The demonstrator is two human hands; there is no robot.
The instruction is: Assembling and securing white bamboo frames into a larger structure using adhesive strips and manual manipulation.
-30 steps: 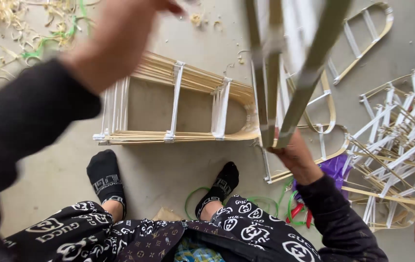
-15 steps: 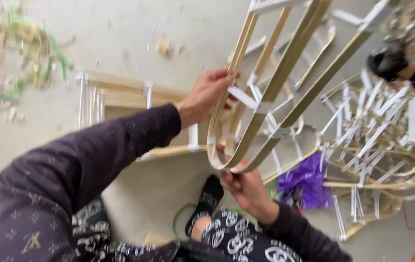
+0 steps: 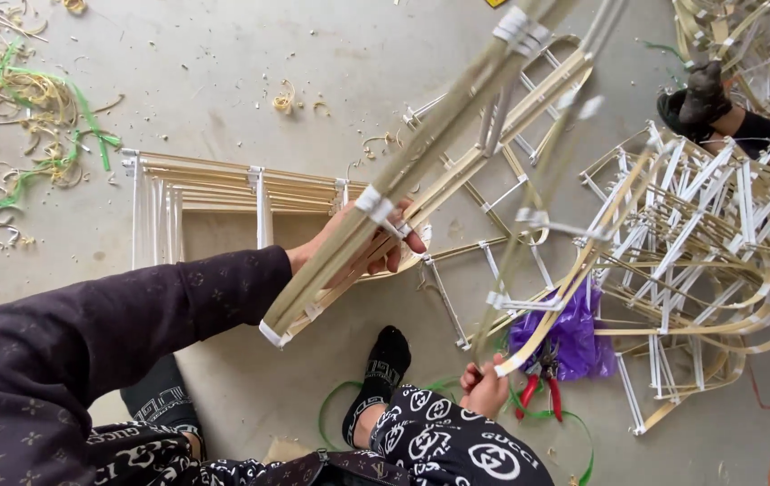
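My left hand grips a bundle of bamboo strips bound with white tape, one side of a bamboo frame that I hold up in front of me. My right hand holds the lower curved end of the same frame, near my knee. The frame's far end is blurred and runs out of view at the top. On the floor beneath it lies a finished rectangular bamboo frame.
A pile of similar bamboo frames fills the right side, with another person's foot in a black shoe on it. Red-handled pliers and a purple bag lie by my right hand. Shavings and green strapping litter the upper left.
The held frame has swung from nearly upright to tilted up and to the right. My left hand slid down onto the taped bundle; my right hand stays at the lower end.
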